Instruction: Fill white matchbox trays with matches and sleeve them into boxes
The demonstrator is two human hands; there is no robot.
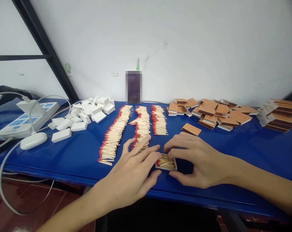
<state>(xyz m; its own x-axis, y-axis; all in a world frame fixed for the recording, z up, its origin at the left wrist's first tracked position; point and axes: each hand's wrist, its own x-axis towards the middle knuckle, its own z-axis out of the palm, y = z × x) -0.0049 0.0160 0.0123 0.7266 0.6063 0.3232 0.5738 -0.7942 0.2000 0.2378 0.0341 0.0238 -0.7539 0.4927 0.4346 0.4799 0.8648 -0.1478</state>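
Note:
A small white matchbox tray (165, 168) filled with red-tipped matches (165, 160) lies near the table's front edge. My left hand (133, 172) has its thumb and index finger at the tray's left end, the other fingers spread toward the rows. From the right, my right hand (201, 158) grips the tray's other end between thumb and fingers, with fingertips over the matches. Beyond my hands, matches lie in a long left row (115, 135), a middle row (142, 124) partly covered by my left fingers, and a shorter right row (159, 120).
White trays (86, 111) are heaped at the back left of the blue table (75, 154). Orange-brown matchbox sleeves (215, 112) lie heaped at the back right, with stacked matchboxes (278, 116) beyond. A power strip (27, 119) and cables occupy the left end. A pixelated dark rectangle (133, 87) stands by the wall.

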